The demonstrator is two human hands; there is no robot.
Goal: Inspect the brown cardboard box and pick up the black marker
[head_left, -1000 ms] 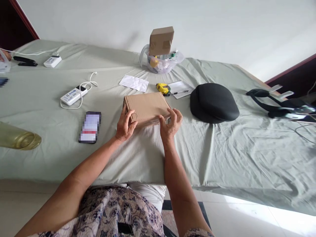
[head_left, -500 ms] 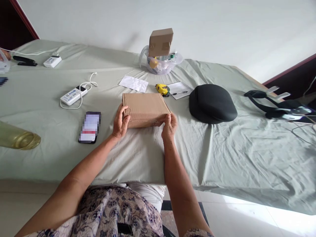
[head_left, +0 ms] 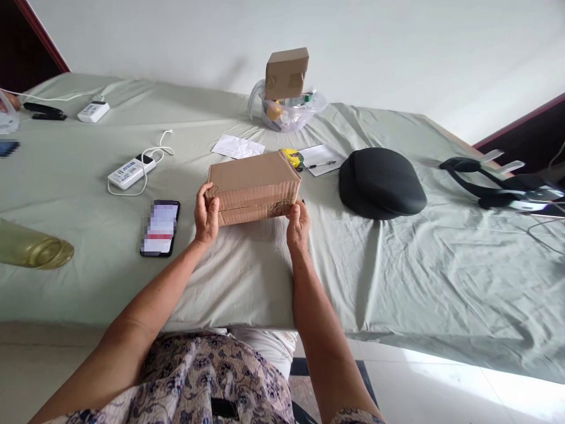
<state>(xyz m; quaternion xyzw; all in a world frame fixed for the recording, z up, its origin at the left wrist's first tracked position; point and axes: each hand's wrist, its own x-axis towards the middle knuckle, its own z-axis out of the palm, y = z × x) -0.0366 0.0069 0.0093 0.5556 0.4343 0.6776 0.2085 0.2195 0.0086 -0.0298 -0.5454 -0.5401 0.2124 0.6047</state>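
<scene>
A brown cardboard box (head_left: 251,179) is gripped between my two hands, tilted so that more of its near side faces me. My left hand (head_left: 206,217) wraps round its left end, thumb on the near face. At the lower right corner, my right hand (head_left: 299,224) holds the box with thumb in front and fingers behind. Dark scribble-like marks show on the near face by the right thumb. Just behind the box lie a yellow tape measure (head_left: 292,157), partly covered by it, and a white sheet of paper (head_left: 238,146).
A phone (head_left: 159,228) and a white power bank (head_left: 131,171) with a cable lie to the left, near a greenish bottle (head_left: 37,246). A black case (head_left: 382,183) sits right. Behind stands a clear basket (head_left: 293,116) with a smaller box (head_left: 286,73) on top. Another person's hand shows far left.
The box has turned and tipped between my hands, its right end raised and more of its near side showing. Both hands have shifted slightly left with it.
</scene>
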